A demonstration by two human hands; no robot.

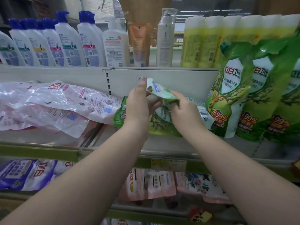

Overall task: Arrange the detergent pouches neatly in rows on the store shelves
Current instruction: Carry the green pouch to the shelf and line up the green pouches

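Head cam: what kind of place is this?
Almost certainly a retail store aisle: tiered shelves hold rows of pump bottles, upright green detergent pouches stand in a row, and a price label sits on the shelf edge. Both hands grip one green pouch.

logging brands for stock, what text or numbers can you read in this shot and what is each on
"立白卫仕" in red: front of the upright green pouch, second half partly cut off.
"99.99%": lower front of that same pouch.
"立白" in red: pink pouch lying flat on the left.
"立白" in red: purple pouch on the lower shelf.
Bottle labels, barcodes, the shelf price tag and the pouch in both hands: too small or blurred.
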